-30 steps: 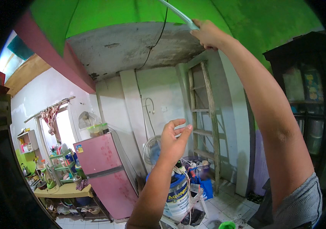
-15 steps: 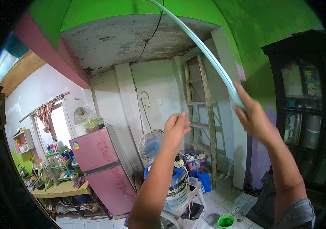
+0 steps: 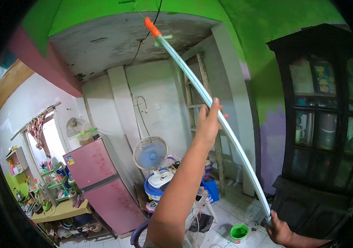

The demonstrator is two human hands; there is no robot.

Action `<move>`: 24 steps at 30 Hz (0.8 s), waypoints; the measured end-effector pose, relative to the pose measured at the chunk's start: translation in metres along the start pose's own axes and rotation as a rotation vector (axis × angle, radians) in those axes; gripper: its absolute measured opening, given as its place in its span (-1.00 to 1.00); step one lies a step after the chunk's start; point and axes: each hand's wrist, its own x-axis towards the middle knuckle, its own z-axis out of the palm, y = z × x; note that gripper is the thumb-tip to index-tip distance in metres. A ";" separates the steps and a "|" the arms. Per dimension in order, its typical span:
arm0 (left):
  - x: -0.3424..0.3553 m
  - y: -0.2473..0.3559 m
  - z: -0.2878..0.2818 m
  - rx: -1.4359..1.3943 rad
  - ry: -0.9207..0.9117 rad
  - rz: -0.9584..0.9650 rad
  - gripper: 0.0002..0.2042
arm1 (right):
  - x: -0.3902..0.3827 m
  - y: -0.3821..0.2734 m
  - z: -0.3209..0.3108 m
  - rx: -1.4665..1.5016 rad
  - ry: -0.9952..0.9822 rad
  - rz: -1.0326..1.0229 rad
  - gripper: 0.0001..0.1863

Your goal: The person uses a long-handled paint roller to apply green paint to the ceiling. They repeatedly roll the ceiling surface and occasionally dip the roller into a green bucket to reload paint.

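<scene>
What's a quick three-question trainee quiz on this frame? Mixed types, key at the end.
1. Which hand is lower on the pale pole?
2. True or false: the orange handle is at the upper end of the pole.
3. What colour is the refrigerator?
A) green
B) pink
C) black

Key:
1. The right hand.
2. True.
3. B.
</scene>
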 end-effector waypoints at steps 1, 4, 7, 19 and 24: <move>-0.008 -0.003 0.006 -0.017 -0.010 0.000 -0.57 | -0.012 -0.006 -0.001 0.046 -0.025 0.127 -0.26; -0.027 -0.026 0.015 -0.016 -0.011 -0.048 -0.71 | -0.049 -0.011 -0.001 0.133 -0.059 0.326 -0.42; -0.051 -0.043 0.017 0.023 -0.063 -0.109 -0.75 | -0.086 0.027 0.022 0.100 -0.040 0.255 -0.29; -0.034 -0.069 0.013 0.059 -0.028 -0.053 -0.81 | -0.084 0.051 0.074 0.257 -0.050 0.297 -0.42; -0.021 -0.066 0.002 0.112 -0.041 -0.069 -0.77 | -0.067 0.070 0.092 0.219 -0.084 0.282 -0.49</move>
